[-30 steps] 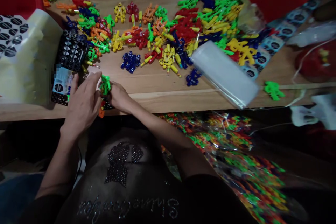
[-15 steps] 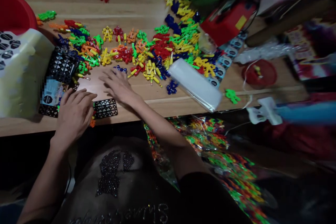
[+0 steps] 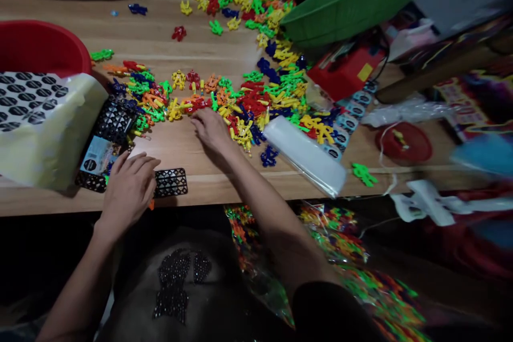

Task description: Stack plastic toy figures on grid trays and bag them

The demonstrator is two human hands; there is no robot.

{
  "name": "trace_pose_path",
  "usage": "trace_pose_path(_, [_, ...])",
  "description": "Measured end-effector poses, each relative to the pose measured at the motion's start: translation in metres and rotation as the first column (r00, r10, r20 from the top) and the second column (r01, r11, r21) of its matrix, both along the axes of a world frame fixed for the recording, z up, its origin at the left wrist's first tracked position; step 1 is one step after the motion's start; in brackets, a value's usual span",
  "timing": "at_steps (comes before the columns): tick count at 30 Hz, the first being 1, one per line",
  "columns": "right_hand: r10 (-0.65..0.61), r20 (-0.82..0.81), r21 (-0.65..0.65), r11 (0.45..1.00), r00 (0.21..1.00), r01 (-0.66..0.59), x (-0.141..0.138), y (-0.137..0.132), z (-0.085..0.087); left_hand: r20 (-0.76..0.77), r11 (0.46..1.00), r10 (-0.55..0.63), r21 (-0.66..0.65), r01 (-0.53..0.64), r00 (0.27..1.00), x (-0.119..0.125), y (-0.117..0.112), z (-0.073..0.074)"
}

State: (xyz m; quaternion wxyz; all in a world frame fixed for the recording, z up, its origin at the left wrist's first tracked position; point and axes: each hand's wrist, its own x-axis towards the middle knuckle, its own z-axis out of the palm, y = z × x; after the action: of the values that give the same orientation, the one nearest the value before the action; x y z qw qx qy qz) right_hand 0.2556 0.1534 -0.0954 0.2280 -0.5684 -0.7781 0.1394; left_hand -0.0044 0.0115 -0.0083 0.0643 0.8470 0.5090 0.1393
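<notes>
My left hand (image 3: 130, 184) rests palm down by the table's front edge, its fingers bent over small plastic toy figures; an orange bit (image 3: 151, 204) pokes out below it. Partly under that hand lies a black perforated plastic strip (image 3: 171, 181). Just left of it is a light-blue printed card (image 3: 96, 156), beside stacked black grid pieces (image 3: 114, 120). My right hand (image 3: 214, 131) is at the near side of the heap of coloured toy figures (image 3: 248, 101), fingers curled by a red figure (image 3: 197, 103). What its fingertips hold is hidden.
A red basin (image 3: 82, 48) and a sticker sheet (image 3: 36, 99) stand at left. On the right are clear plastic bags (image 3: 306, 155), a red box (image 3: 347, 72), a green basin (image 3: 360, 5) and a small red dish (image 3: 404, 143). Bagged toys (image 3: 332, 224) lie below the table edge.
The whole view has shifted, so things sit lower and further right. My right hand has moved right and away from me, its spread fingers now curled. The dark-blue figure beneath it no longer shows.
</notes>
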Motion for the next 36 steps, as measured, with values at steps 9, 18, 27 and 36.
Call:
trace_pose_path(9, [0.018, 0.095, -0.061, 0.998, 0.995, -0.012, -0.043, 0.012, -0.006, 0.017, 0.997, 0.069, -0.047, -0.068, 0.997, -0.005, -0.002, 0.006])
trace_pose_path(18, [0.196, -0.260, -0.014, 0.978, 0.946, -0.206, 0.016, -0.078, -0.012, 0.027, 0.994, 0.075, -0.079, -0.073, 0.997, -0.005, -0.002, 0.006])
trace_pose_path(27, [-0.226, -0.076, -0.210, 0.956, 0.971, 0.206, -0.018, -0.061, -0.001, 0.040, 0.993, 0.090, -0.078, -0.086, 0.995, 0.004, -0.003, 0.011])
trace_pose_path(36, [-0.237, -0.242, -0.284, 0.944, 0.941, 0.164, -0.011, -0.071, -0.009, 0.016, 0.991, 0.091, -0.102, -0.089, 0.996, 0.006, -0.003, 0.003])
